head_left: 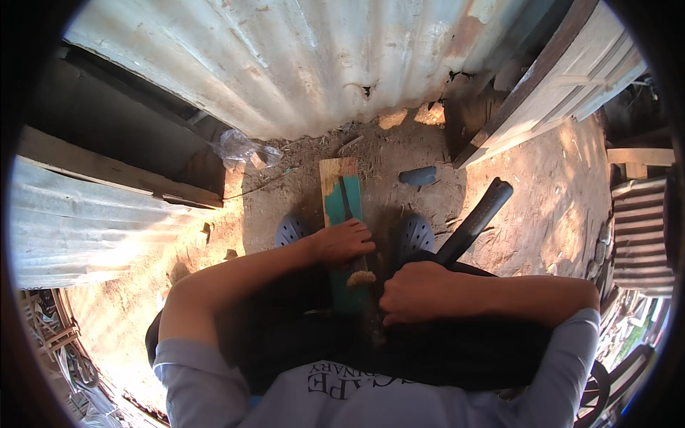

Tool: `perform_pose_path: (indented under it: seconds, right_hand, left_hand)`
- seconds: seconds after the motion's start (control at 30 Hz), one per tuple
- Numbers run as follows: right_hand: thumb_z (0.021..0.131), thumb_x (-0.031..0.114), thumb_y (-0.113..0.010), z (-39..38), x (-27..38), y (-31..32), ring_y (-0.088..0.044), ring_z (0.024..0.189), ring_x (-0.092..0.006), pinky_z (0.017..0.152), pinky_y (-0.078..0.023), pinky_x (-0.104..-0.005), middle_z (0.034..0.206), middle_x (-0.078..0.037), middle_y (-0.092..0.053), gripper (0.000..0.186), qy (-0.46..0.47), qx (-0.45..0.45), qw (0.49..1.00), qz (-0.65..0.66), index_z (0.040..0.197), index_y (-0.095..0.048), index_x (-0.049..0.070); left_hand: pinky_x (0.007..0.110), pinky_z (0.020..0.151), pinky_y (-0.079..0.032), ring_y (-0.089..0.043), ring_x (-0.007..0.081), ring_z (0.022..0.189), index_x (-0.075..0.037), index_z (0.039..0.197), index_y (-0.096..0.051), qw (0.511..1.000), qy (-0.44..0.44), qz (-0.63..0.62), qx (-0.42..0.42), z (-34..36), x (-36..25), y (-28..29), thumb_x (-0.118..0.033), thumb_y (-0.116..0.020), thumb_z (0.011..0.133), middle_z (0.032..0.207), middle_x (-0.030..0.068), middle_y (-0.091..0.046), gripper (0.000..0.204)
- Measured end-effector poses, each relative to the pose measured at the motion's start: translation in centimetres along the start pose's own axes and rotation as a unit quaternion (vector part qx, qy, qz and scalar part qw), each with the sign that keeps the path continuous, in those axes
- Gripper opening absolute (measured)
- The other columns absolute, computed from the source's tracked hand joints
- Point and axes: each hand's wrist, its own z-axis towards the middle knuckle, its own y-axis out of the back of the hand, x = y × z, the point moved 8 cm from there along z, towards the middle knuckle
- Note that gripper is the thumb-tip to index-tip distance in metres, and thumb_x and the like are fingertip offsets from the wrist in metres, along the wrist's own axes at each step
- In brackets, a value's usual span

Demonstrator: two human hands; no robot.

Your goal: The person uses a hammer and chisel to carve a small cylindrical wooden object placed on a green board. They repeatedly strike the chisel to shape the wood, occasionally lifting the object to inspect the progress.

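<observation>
Between my feet a narrow wooden board (333,187), painted green with bare wood at its far end, points away from me. My left hand (344,242) is closed round what looks like a chisel (344,194); its slim dark blade lies along the board. A pale, frayed wooden end (361,278) shows on the near side of that hand. Closed beside the board, my right hand (421,292) grips a thick black rod-shaped tool (477,220) that slants up to the right. The tool's other end is hidden by the hand and dark clothing.
Grey-blue clogs (416,235) on my feet flank the board. Ahead stands a corrugated metal sheet (300,71), with a crumpled plastic bag (246,151) and a dark flat piece (418,176) on the dirt ground. A pale panelled door (546,89) leans at the right.
</observation>
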Motion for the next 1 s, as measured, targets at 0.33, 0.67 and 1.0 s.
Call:
perform_pose_path:
  seconds: [0.33, 0.67, 1.0]
  right_hand:
    - [0.088, 0.043, -0.055, -0.9, -0.5, 1.0, -0.066, 0.072, -0.0342, 0.062, -0.053, -0.0428, 0.068, -0.015, -0.065, 0.043, -0.025, 0.002, 1.000, -0.001, 0.074, -0.065, 0.004]
    - [0.089, 0.045, -0.053, -1.2, 0.3, 1.7, -0.066, 0.074, -0.0352, 0.063, -0.053, -0.0434, 0.070, -0.015, -0.065, 0.045, -0.027, 0.011, 1.000, 0.004, 0.077, -0.065, 0.003]
    - [0.084, 0.040, -0.061, -0.6, -0.7, 0.8, -0.067, 0.077, -0.0340, 0.066, -0.054, -0.0425, 0.076, -0.014, -0.066, 0.037, -0.053, 0.020, 0.998, 0.011, 0.080, -0.067, 0.004]
  left_hand:
    - [0.037, 0.082, -0.037, -0.050, 0.0251, 0.092, -0.008, 0.094, -0.052, 0.999, -0.011, -0.042, -0.029, 0.5, -0.7, -0.1, -0.018, -0.077, 0.050, 0.090, 0.0064, -0.050, 0.052]
    - [0.040, 0.076, -0.037, -0.049, 0.0296, 0.085, -0.007, 0.085, -0.047, 0.995, 0.004, -0.083, -0.046, 0.8, -0.1, 1.0, -0.012, -0.072, 0.043, 0.086, 0.0093, -0.049, 0.048]
    - [0.041, 0.077, -0.038, -0.049, 0.0294, 0.087, -0.008, 0.085, -0.049, 0.996, 0.010, -0.077, -0.040, 1.0, 1.1, 1.0, -0.014, -0.072, 0.047, 0.086, 0.0086, -0.050, 0.044]
